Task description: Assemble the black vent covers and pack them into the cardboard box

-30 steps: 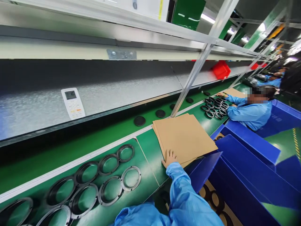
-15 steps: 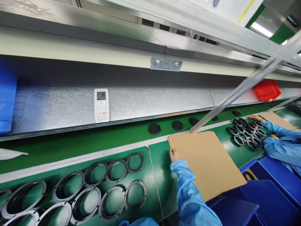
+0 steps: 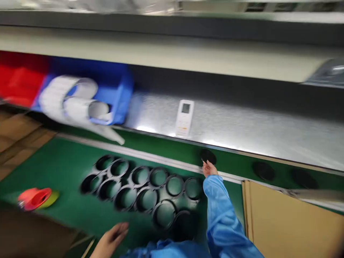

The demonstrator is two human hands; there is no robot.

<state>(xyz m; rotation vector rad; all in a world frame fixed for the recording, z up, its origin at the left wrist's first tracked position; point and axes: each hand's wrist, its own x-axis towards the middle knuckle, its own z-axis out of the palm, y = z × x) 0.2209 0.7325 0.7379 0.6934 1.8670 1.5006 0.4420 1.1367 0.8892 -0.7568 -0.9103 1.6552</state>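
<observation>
My right hand (image 3: 209,168), in a blue sleeve, reaches to the green strip below the shelf. Its fingers are pinched at the near edge of a flat round black disc (image 3: 208,155). Low in the view my left hand (image 3: 112,238) hovers over the green work surface, blurred, its fingers loosely curled apart from the thumb and nothing seen between them. Between the hands lie several black rings (image 3: 164,215) in two rough rows. A darker round piece (image 3: 185,225) sits at the near right end of the rows, partly blurred.
Cardboard sheets (image 3: 290,218) lie at the right. More black discs (image 3: 263,171) rest along the strip. On the metal shelf are a white remote control (image 3: 185,118), a blue bin (image 3: 122,93) with white rolls (image 3: 77,104), and a red bin (image 3: 21,79). Red and yellow-green pieces (image 3: 37,198) lie left.
The view has swung left. My right hand has let go of the cardboard and moved to the black disc on the strip. My left hand has come into view.
</observation>
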